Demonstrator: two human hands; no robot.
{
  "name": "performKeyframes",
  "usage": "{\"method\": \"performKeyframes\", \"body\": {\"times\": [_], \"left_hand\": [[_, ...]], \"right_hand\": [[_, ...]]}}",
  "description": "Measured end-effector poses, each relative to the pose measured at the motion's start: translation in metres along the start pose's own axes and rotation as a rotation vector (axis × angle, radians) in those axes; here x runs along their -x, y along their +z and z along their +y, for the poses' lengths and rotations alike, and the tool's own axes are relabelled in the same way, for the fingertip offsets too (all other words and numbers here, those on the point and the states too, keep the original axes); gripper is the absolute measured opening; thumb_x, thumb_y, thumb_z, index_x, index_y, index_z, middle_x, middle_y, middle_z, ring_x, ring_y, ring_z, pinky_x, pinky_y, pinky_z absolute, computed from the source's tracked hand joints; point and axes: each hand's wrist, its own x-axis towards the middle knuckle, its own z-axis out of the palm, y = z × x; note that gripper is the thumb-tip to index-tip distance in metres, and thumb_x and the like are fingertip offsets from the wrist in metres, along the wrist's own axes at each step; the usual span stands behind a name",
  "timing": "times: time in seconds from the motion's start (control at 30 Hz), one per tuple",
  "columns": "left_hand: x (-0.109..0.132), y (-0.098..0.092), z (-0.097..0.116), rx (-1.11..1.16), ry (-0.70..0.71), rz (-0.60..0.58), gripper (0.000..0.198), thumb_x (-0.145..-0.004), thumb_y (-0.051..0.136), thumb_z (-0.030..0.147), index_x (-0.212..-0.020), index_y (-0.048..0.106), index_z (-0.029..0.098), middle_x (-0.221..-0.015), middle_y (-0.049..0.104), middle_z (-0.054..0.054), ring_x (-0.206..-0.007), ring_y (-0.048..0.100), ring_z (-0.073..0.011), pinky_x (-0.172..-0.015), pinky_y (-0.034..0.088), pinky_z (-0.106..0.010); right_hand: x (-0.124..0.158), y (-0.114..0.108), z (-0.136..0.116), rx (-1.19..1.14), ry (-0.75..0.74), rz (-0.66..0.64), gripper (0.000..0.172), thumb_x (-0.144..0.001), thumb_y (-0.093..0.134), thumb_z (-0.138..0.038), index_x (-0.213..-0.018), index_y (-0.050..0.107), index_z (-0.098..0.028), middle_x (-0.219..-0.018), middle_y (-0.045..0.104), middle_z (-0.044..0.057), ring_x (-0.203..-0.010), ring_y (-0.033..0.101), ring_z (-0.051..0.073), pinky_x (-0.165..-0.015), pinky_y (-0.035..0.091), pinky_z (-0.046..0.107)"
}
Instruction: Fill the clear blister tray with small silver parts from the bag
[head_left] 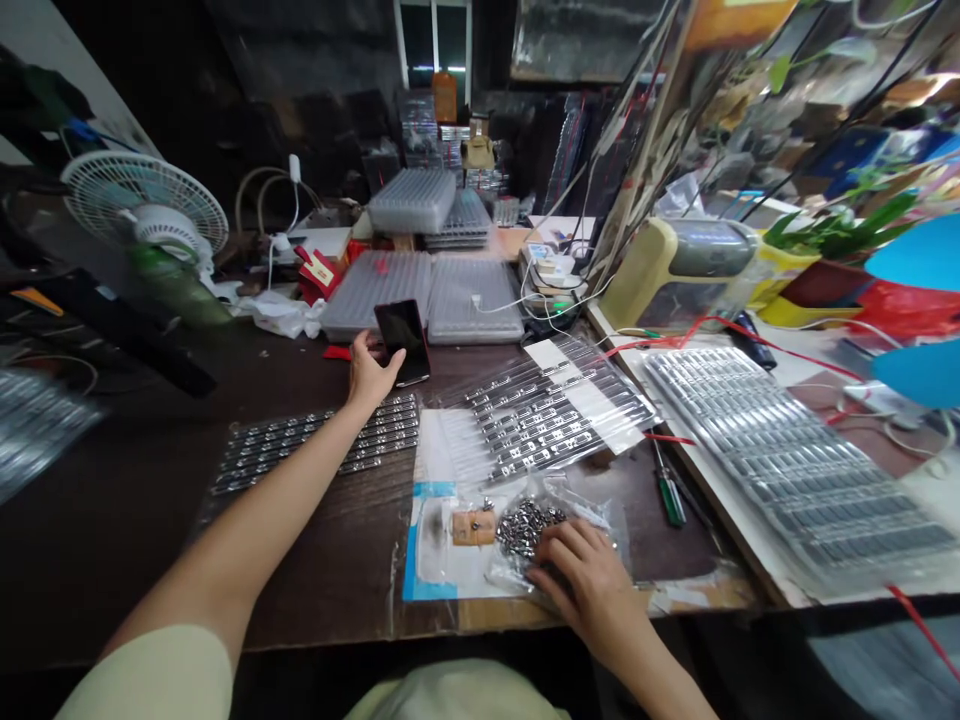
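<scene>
Dark workbench surface point(315, 590), crowded: at 11 o'clock the left grip point(371, 372) pinches a black smartphone point(403, 342); at 5 o'clock the right grip point(581, 575) curls over a clear bag of steel screws point(525, 528), any pinch hidden; metal strips point(536, 420) lie laid out between.

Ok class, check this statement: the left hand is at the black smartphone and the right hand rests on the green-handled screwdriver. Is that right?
No: in the head view, the right hand rests on a clear bag of small metal parts, not the green-handled screwdriver, which lies apart from it.
</scene>
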Motion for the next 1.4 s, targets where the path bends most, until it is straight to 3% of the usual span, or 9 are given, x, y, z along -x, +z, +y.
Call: {"method": "performKeyframes", "body": {"times": [0.2, 0.37, 0.43, 0.57, 0.63, 0.8, 1.03, 1.3, 1.4], "left_hand": [[0.009, -0.017, 0.010, -0.048, 0.087, 0.043, 0.065, -0.071, 0.071, 0.028, -0.126, 0.038, 0.016, -0.120, 0.047, -0.014, -0.096, 0.056, -0.0207, -0.092, 0.044, -0.039], [0.029, -0.025, 0.050, -0.045, 0.102, 0.003, 0.058, -0.075, 0.064, 0.021, -0.127, 0.039, 0.015, -0.120, 0.047, -0.013, -0.098, 0.055, -0.0213, -0.092, 0.043, -0.038], [0.059, -0.033, 0.073, -0.045, 0.236, -0.149, 0.048, -0.077, 0.062, 0.019, -0.122, 0.046, 0.017, -0.116, 0.051, -0.011, -0.099, 0.055, -0.0222, -0.091, 0.043, -0.038], [0.139, -0.048, 0.109, 0.025, 0.656, -0.854, 0.015, -0.083, 0.058, 0.018, -0.094, 0.065, 0.025, -0.093, 0.063, -0.002, -0.092, 0.056, -0.0189, -0.085, 0.040, -0.035], [0.172, -0.051, 0.114, 0.003, 0.790, -0.940, 0.014, -0.085, 0.058, 0.020, -0.095, 0.066, 0.026, -0.091, 0.064, -0.002, -0.089, 0.056, -0.0176, -0.084, 0.037, -0.035], [0.203, -0.041, 0.106, -0.040, 0.817, -0.785, 0.011, -0.086, 0.060, 0.028, -0.077, 0.065, 0.023, -0.084, 0.064, 0.001, -0.083, 0.055, -0.0150, -0.083, 0.029, -0.036], [0.209, -0.039, 0.101, -0.070, 0.806, -0.709, 0.012, -0.088, 0.058, 0.024, -0.077, 0.063, 0.023, -0.087, 0.065, 0.002, -0.089, 0.054, -0.0155, -0.086, 0.025, -0.037], [0.206, -0.055, 0.105, -0.067, 0.907, -0.813, 0.014, -0.089, 0.051, 0.020, -0.097, 0.062, 0.024, -0.097, 0.064, -0.002, -0.098, 0.054, -0.0172, -0.091, 0.027, -0.037], [0.213, -0.065, 0.111, -0.025, 0.921, -0.850, 0.016, -0.086, 0.053, 0.020, -0.100, 0.061, 0.024, -0.099, 0.065, -0.003, -0.104, 0.052, -0.0195, -0.097, 0.025, -0.039]], "right_hand": [[0.001, -0.001, -0.011, -0.042, -0.029, -0.033, 0.006, -0.088, 0.052, -0.023, -0.093, 0.054, -0.021, -0.081, 0.060, 0.002, -0.077, 0.054, 0.016, -0.071, 0.043, 0.031], [0.006, 0.011, -0.018, 0.017, -0.073, 0.020, 0.013, -0.088, 0.048, -0.018, -0.095, 0.058, -0.023, -0.079, 0.058, 0.002, -0.075, 0.052, 0.016, -0.067, 0.039, 0.029], [0.009, 0.016, -0.020, 0.035, -0.089, 0.065, 0.018, -0.090, 0.042, -0.015, -0.090, 0.059, -0.023, -0.081, 0.059, 0.002, -0.073, 0.051, 0.015, -0.067, 0.039, 0.028], [0.012, 0.021, -0.027, 0.012, -0.076, 0.104, 0.017, -0.091, 0.045, -0.019, -0.100, 0.060, -0.022, -0.090, 0.063, 0.003, -0.080, 0.054, 0.014, -0.076, 0.039, 0.029], [0.011, 0.022, -0.031, -0.026, -0.014, 0.104, 0.015, -0.090, 0.050, -0.021, -0.101, 0.060, -0.023, -0.088, 0.064, 0.002, -0.081, 0.054, 0.014, -0.078, 0.038, 0.030], [0.009, 0.027, -0.035, -0.109, 0.055, 0.119, 0.011, -0.089, 0.051, -0.019, -0.090, 0.061, -0.022, -0.084, 0.064, 0.000, -0.080, 0.053, 0.013, -0.081, 0.036, 0.031], [0.014, 0.028, -0.030, -0.096, -0.174, 0.184, 0.021, -0.093, 0.042, -0.017, -0.091, 0.062, -0.023, -0.086, 0.067, -0.001, -0.080, 0.055, 0.012, -0.081, 0.036, 0.031], [0.009, 0.005, -0.014, -0.034, -0.089, 0.138, 0.025, -0.093, 0.044, -0.023, -0.112, 0.060, -0.023, -0.092, 0.069, 0.002, -0.086, 0.061, 0.014, -0.079, 0.046, 0.030], [-0.003, 0.003, 0.001, 0.004, -0.038, 0.172, 0.026, -0.093, 0.041, -0.020, -0.107, 0.063, -0.024, -0.094, 0.068, 0.003, -0.085, 0.063, 0.014, -0.075, 0.050, 0.027]]}}
